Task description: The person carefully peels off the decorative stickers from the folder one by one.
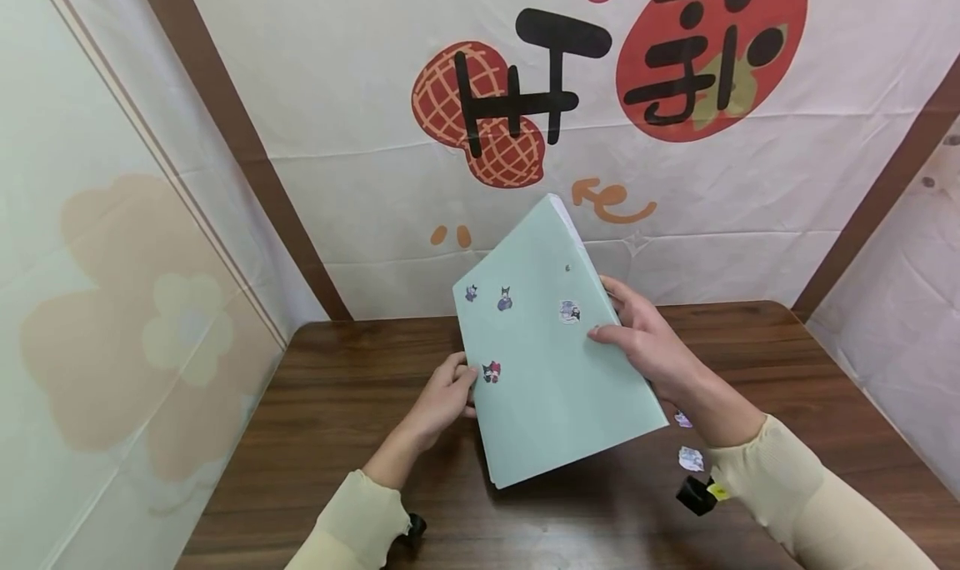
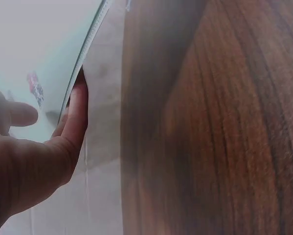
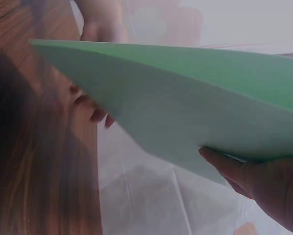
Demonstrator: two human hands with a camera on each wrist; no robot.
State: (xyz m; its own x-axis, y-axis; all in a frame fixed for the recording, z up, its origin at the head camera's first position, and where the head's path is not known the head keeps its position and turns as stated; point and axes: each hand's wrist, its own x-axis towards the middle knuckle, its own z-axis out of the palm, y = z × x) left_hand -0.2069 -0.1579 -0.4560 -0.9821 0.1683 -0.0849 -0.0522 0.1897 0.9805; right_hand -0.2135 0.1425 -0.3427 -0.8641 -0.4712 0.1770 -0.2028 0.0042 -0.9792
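Observation:
A pale mint-green folder [image 1: 540, 403] with several small cartoon stickers, among them one sticker [image 1: 492, 372] near the left edge, is held tilted above the table. My left hand [image 1: 444, 395] grips its left edge, thumb in front and fingers behind; the left wrist view shows this hand [image 2: 38, 152] from close by. On the opposite edge my right hand [image 1: 645, 337] pinches the folder, its thumb lying on the stickered face. In the right wrist view the folder [image 3: 151, 103] appears edge-on, with the right hand [image 3: 268, 181] at its lower side and left fingers [image 3: 95, 113] beyond it.
Two loose stickers, a purple one [image 1: 682, 419] and a pale one [image 1: 691, 459], lie on the brown wooden table [image 1: 345, 387] by my right forearm. A printed cloth [image 1: 360, 203] hangs behind the table, and another cloth [image 1: 112, 303] hangs on the left.

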